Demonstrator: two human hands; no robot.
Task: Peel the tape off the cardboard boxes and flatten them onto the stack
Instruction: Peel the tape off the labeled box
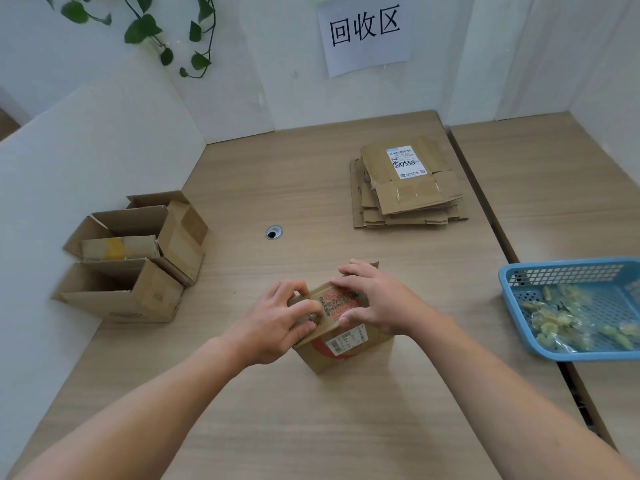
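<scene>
On desk (pixel 311 188), left grip (pixel 273 323) and right grip (pixel 377 299) clutch the box (pixel 346 351) (upright) between them.

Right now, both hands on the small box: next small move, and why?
Probably peel upward with the left hand while the right hand steadies the box: left fingers pinch at its top, seemingly tape, and it stands unflattened, apart from the stack.

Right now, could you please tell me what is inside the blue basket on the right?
The blue basket holds crumpled wads of clear, yellowish tape, piled toward its near side. Its right end runs out of frame, so anything there cannot be seen.
</scene>
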